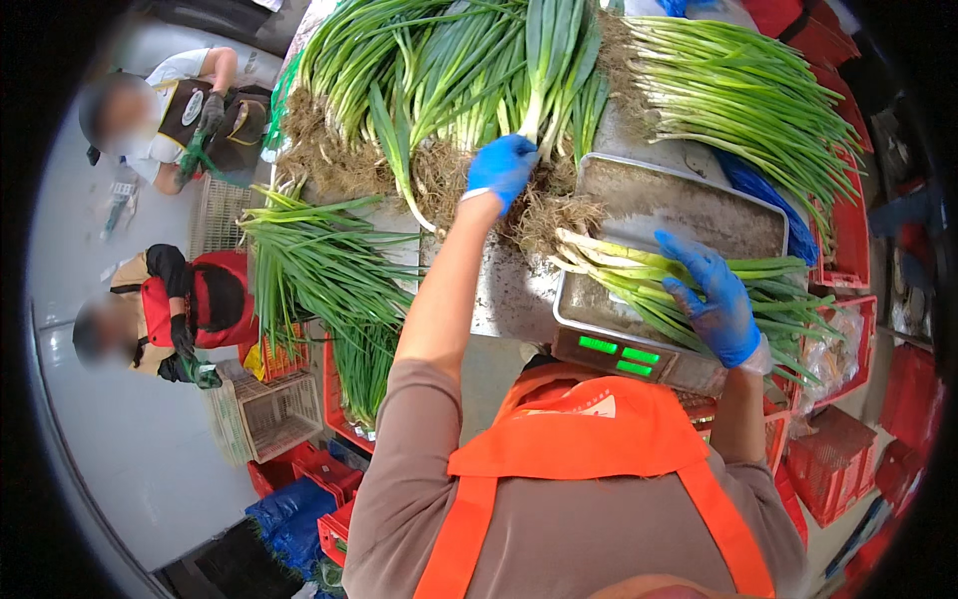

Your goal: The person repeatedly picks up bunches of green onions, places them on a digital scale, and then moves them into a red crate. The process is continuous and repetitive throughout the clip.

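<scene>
My left hand (500,174), in a blue glove, is closed around the pale lower stem of a thick green onion (533,112) at the front of a large heap of green onions (449,67). Tangled brown roots (441,176) lie beside and below that hand. My right hand (711,307), also gloved in blue, is spread over a small bunch of green onions (629,266) with its fingers apart; whether it touches them I cannot tell. This bunch lies across the soiled metal tray (673,180) of a weighing scale, whose green display (635,356) is lit.
More green onions lie at right (741,90) and on the left corner of the table (322,247). Red crates (831,464) stand at right, and a pale crate (262,412) at left. Two people, one in a red apron (221,299), work at left.
</scene>
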